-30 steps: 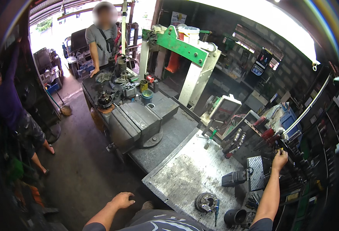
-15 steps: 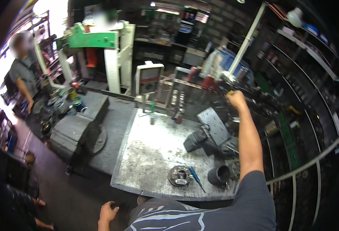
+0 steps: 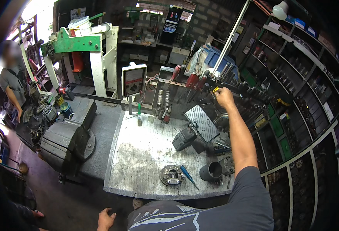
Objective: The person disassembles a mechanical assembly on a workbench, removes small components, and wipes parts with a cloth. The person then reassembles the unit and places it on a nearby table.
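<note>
My right hand [image 3: 225, 98] reaches out to the tool rack [image 3: 182, 82] at the back of the bench. Its fingers are closed on a small yellow piece [image 3: 216, 89], perhaps a tool's handle; the rest of it is hidden among the hanging tools. Left of the hand hang red-handled screwdrivers [image 3: 192, 80]. Low at the front, off the bench edge, my left hand [image 3: 106, 219] hangs with nothing in it, fingers loosely bent and thumb apart. On the metal bench top [image 3: 138, 161] a blue screwdriver [image 3: 189, 177] lies beside a round metal part [image 3: 172, 175].
A dark cylinder [image 3: 210, 171] stands near the front right. Behind it are a black power-tool-like block [image 3: 184, 139] and a ribbed plate [image 3: 202, 123]. A large vise [image 3: 63, 144] is at left. A green-handled brush [image 3: 139, 115] stands upright. Another person [image 3: 12, 82] is far left.
The whole scene has shifted left in the picture as my head turned, and it is sharper now. My right hand stays at the rack by the yellow piece; my left hand still hangs low.
</note>
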Available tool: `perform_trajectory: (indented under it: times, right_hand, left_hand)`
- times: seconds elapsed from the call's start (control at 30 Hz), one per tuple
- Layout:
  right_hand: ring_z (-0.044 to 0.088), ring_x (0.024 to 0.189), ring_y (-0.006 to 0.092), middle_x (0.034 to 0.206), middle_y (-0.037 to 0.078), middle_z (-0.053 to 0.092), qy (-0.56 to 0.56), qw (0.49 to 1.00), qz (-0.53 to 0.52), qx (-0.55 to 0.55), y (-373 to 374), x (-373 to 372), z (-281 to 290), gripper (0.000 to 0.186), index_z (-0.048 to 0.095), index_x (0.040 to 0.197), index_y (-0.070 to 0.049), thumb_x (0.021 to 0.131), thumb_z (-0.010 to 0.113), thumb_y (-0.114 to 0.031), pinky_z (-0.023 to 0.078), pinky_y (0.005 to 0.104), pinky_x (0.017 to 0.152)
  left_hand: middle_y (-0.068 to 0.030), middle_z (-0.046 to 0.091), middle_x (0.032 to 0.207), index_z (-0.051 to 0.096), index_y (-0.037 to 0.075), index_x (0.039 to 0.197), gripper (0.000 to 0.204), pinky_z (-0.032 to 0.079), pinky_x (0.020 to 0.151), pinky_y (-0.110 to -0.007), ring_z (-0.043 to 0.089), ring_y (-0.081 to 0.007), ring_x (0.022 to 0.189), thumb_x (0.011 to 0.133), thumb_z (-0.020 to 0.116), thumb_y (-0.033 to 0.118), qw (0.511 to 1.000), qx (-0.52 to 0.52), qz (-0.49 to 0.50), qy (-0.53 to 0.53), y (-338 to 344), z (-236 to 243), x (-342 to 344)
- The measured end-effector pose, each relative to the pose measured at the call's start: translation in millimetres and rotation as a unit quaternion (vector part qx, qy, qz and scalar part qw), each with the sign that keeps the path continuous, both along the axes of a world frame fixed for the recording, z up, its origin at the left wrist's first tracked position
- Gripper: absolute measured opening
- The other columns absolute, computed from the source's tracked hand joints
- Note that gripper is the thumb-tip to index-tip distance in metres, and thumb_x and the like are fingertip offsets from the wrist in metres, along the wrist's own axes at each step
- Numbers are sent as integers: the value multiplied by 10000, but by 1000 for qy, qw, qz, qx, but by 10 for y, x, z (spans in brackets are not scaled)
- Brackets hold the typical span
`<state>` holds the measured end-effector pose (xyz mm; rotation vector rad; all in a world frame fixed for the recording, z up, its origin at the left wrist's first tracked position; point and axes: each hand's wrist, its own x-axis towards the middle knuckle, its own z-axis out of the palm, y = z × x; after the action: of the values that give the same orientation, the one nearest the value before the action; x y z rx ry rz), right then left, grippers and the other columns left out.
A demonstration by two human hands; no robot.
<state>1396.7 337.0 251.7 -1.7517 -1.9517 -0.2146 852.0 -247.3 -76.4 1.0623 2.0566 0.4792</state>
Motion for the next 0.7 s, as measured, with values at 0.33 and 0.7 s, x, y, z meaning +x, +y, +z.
perform_trajectory:
  times: [0.33,0.7]
  right_hand:
    - [760,865,468,918,291,763,131,986,-1,102,165,-189,179,293,774,952,32,918,696,-248,603,527,823]
    - [758,874,209,1200,115,754,684,643,265,-222,-1573,18,-122,215,720,1103,-41,1115,573,-196,642,401,794]
  left_hand:
    - [-261,768,1268,754,-39,1277,481,574,1073,-449,738,-395,1223,874,865,199,999,-3,-35,6,104,24,4]
    - [-252,783,1232,768,-27,1253,429,577,1065,-429,756,-371,1194,881,858,168,997,61,-47,-8,266,141,199]
